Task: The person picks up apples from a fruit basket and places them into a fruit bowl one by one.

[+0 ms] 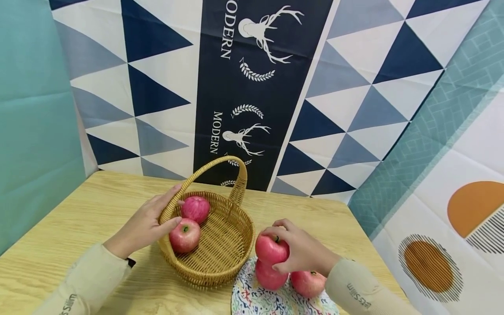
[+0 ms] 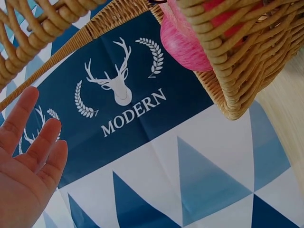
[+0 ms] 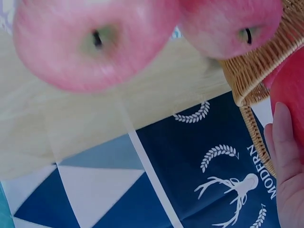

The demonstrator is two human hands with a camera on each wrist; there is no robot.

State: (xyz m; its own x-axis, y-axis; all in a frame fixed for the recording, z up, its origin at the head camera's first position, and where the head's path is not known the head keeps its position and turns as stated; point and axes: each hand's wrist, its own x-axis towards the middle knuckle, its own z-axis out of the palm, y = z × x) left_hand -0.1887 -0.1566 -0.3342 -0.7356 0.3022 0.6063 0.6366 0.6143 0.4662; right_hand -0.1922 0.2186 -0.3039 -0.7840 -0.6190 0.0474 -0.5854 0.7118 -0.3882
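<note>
My left hand (image 1: 151,221) rests at the left side of a wicker basket (image 1: 247,218), near the foot of its arched handle, thumb over the rim. In the left wrist view its fingers (image 2: 35,147) look straight and spread. Inside the basket, on the left, sit a striped pink apple (image 1: 195,209) and a paler red apple (image 1: 185,236). My right hand (image 1: 301,249) grips a red apple (image 1: 271,248) from above, right of the basket. That apple overlaps another red apple (image 1: 271,276) below it on a patterned plate (image 1: 252,302). One more apple (image 1: 309,283) lies beside them.
The basket and plate stand close together on a light wood table (image 1: 130,188). Behind the table hangs a cloth with triangles and deer heads (image 1: 252,87). A teal cloth (image 1: 35,122) hangs on the left, and a patterned cloth (image 1: 441,210) on the right.
</note>
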